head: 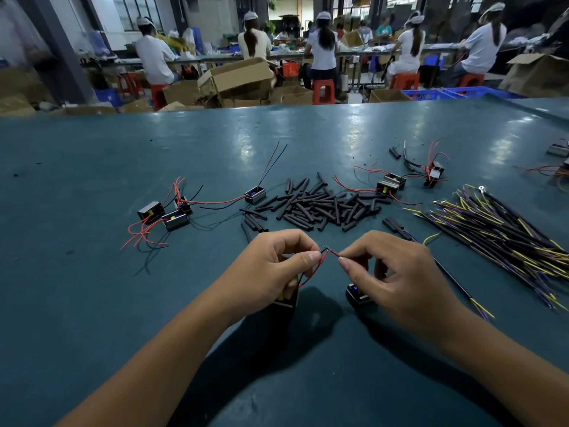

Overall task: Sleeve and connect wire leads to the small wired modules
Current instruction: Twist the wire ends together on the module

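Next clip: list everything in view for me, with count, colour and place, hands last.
table: one, teal, fills foreground.
sleeve pile: many, black, table centre.
left modules: three clustered plus one nearer the pile, black with red and black leads.
right modules: about three, black, red leads, right of pile.
wire bundle: many, black with yellow and purple ends, far right.
held modules: two, black, under the hands.
red leads: two, pinched tip to tip.
workers: several, white shirts, background benches.
left hand: pinches one lead.
right hand: pinches the other.

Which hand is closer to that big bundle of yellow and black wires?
Right. The right hand is just beside the wire bundle, which lies to its right; the left hand is farther, beyond the right hand.
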A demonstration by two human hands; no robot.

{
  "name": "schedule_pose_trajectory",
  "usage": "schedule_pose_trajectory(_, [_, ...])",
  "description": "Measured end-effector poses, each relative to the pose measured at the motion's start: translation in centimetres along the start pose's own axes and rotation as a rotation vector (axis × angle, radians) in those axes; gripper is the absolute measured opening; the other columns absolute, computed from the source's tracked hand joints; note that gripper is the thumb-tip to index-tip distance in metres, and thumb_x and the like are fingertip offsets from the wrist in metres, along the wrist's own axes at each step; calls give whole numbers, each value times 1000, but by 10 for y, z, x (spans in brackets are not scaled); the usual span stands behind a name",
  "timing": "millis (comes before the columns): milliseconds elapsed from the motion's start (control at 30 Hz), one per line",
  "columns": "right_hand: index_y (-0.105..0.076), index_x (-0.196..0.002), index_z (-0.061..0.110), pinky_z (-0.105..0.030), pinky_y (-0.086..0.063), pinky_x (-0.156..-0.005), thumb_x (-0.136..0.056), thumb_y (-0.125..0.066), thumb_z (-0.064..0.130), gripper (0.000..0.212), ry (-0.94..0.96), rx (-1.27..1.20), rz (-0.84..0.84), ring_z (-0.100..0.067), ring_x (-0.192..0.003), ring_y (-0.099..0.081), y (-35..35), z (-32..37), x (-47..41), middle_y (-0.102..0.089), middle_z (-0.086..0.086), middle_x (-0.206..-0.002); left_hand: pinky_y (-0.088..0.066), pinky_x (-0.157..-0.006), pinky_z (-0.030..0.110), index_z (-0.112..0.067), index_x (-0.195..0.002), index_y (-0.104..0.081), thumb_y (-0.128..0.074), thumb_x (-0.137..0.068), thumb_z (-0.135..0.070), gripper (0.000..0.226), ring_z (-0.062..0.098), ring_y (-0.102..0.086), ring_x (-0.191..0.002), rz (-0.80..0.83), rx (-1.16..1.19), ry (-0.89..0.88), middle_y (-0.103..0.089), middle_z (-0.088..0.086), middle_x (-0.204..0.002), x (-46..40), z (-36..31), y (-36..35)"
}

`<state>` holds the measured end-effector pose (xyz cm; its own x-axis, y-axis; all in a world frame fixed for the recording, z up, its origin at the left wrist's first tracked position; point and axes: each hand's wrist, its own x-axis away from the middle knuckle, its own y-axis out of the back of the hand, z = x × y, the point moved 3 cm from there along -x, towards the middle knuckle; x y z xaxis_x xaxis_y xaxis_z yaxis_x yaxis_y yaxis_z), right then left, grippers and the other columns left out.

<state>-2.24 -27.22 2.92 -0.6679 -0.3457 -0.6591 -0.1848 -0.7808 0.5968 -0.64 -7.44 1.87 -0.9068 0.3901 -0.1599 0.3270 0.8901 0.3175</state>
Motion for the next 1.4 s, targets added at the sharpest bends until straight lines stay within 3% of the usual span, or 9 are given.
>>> schedule_pose_trajectory(267, [-60, -73, 14, -17, -37, -59, -83, -65, 15, 12, 50, 111, -24, -6, -62, -47, 1, 5, 0, -52, 9, -68, -42, -42, 24, -22, -76, -63, -68, -89, -29, 15, 13, -55, -40, -144, -152, -92, -60, -6, -57, 4, -4, -5])
schedule_pose_trajectory(500, [-60, -74, 16, -26, -42, -57, -82, -67, 13, 11, 1, 51, -1, -11, -59, -51, 1, 7, -1, -55, 9, -67, -39, -44, 19, -22, -75, -64, -71, -87, -26, 14, 11, -51, -42, -102, -121, -90, -59, -10, -55, 5, -7, -8])
schedule_pose_trajectory(733, [-59, -74, 15, -9, -36, -59, -84, -63, 16, 11, 3, 39, 22, -6, -63, -51, 3, 9, 1, -54, 10, -68, -40, -43, 18, -21, -74, -64, -72, -92, -20, 20, 13, -57, -39, -162, -149, -89, -61, -13, -57, 5, -7, -6])
schedule_pose_trajectory(1033, [-58, -78, 21, -4, -31, -59, -87, -56, 27, 11, 2, 8, 68, 2, -61, -49, 5, 8, 2, -55, 12, -69, -49, -45, 28, -24, -79, -67, -72, -92, -19, 15, 15, -61, -45, -217, -147, -79, -65, -13, -71, 4, -4, -3])
schedule_pose_trajectory(1133, [-64, -85, 21, -6, -35, -59, -86, -64, 20, 2, -36, -37, 79, -5, -64, -55, 3, 5, 3, -58, 13, -70, -45, -47, 22, -25, -85, -67, -71, -93, -19, 11, 12, -59, -46, -210, -163, -87, -65, -16, -75, 4, -4, -3])
schedule_pose_trajectory(1267, [-68, -95, 19, -8, -39, -59, -84, -64, 14, 12, -79, -84, 111, -6, -66, -57, 0, 3, 4, -58, 14, -73, -43, -49, 19, -26, -93, -69, -69, -95, -19, 8, 9, -55, -48, -181, -142, -79, -65, -16, -76, 3, -2, -4])
schedule_pose_trajectory(1400, [-68, -97, 24, -24, -49, -54, -86, -62, 18, 14, -155, -165, 121, -12, -65, -61, -1, 0, 4, -59, 15, -75, -41, -49, 17, -28, -94, -70, -70, -94, -18, 10, 9, -53, -49, -176, -99, -72, -64, -16, -72, 3, 0, -6])
